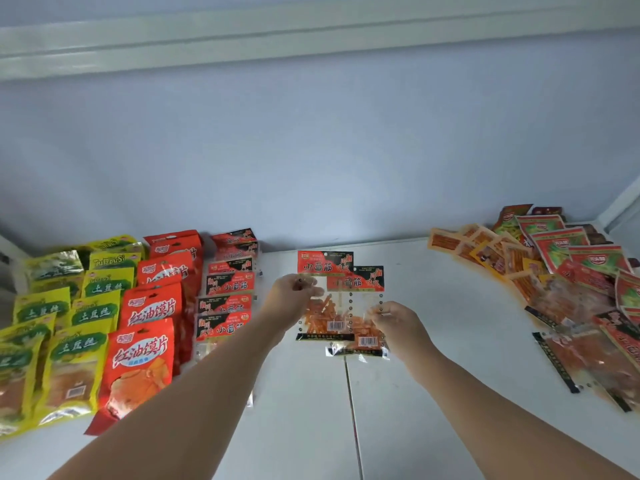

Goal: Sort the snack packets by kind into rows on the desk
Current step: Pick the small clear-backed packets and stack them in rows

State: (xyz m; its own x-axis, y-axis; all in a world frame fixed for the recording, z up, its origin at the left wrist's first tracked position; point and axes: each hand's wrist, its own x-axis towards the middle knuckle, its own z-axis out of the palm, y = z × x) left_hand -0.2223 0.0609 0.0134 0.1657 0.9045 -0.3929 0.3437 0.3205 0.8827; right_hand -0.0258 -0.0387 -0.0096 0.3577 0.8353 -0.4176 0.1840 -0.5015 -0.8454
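Two clear packets with red-and-black headers and orange strips inside are held up over the white desk (433, 341). My left hand (294, 294) pinches the left packet (325, 299) at its left edge. My right hand (394, 322) pinches the right packet (365, 306), which overlaps the first one and sits slightly lower. On the left, sorted rows lie side by side: yellow-green packets (69, 323), red packets (152, 323) and red-and-black header packets (227, 296) of the same kind as the held ones.
An unsorted heap of mixed packets (568, 289) covers the desk's right side, reaching from the back wall to the near right. A seam (353, 410) runs down the desk's middle. The pale wall (311, 150) stands close behind.
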